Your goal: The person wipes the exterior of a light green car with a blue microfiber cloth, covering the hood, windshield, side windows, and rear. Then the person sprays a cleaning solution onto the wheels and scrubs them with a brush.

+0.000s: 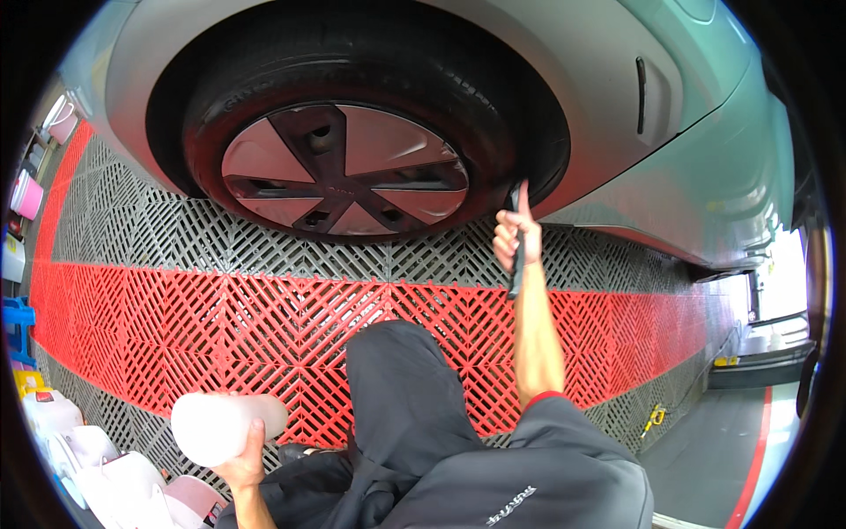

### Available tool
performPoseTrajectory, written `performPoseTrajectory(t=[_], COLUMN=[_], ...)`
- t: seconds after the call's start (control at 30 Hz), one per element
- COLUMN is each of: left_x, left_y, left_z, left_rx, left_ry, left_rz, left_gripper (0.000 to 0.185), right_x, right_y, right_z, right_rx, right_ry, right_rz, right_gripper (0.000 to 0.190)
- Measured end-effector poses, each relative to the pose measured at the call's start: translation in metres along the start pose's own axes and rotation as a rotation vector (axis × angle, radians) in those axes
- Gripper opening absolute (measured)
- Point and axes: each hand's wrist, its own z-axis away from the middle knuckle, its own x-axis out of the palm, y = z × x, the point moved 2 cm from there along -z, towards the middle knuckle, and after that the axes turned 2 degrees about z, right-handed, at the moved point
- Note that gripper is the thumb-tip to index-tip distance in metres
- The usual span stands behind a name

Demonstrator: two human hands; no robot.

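Note:
My right hand (517,235) is closed around the black handle of a tool (517,268). The tool's far end reaches into the gap beside the tyre (489,152), at the edge of the wheel arch; its head is hidden there. My index finger points along it. In my left hand (246,456), low on the left, is a whitish plastic bottle (218,423), lying tilted across the palm. The car wheel with its five-spoke cover (344,172) stands in front of me, under the silver-green fender (615,132).
Red and grey grid floor tiles (277,324) lie between my knee (403,370) and the car. White containers (125,483) crowd the lower left. Pink buckets (28,195) stand at the far left. A yellow object (654,418) lies on the floor at the right.

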Motion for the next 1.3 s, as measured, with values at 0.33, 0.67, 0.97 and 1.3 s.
performPoseTrajectory(t=[0.33, 0.67, 0.97, 1.3], left_x=[-0.008, -0.058, -0.103, -0.079], left_y=[0.025, 0.055, 0.03, 0.013], left_z=[-0.033, -0.017, 0.046, 0.076], left_rx=[0.177, 0.238, 0.021, -0.169], left_ry=[0.191, 0.338, 0.284, 0.35], left_rz=[0.028, -0.059, -0.026, -0.122], left_gripper=[0.065, 0.049, 0.082, 0.091], right_x=[0.284, 0.392, 0.295, 0.006], right_y=[-0.006, 0.228, 0.422, 0.414], right_z=[-0.079, -0.162, -0.19, -0.143], right_rx=[0.173, 0.178, 0.213, 0.288], right_ry=[-0.248, -0.237, -0.188, -0.444], right_rz=[0.872, 1.232, 1.968, 2.591], right_gripper=[0.054, 0.059, 0.052, 0.05])
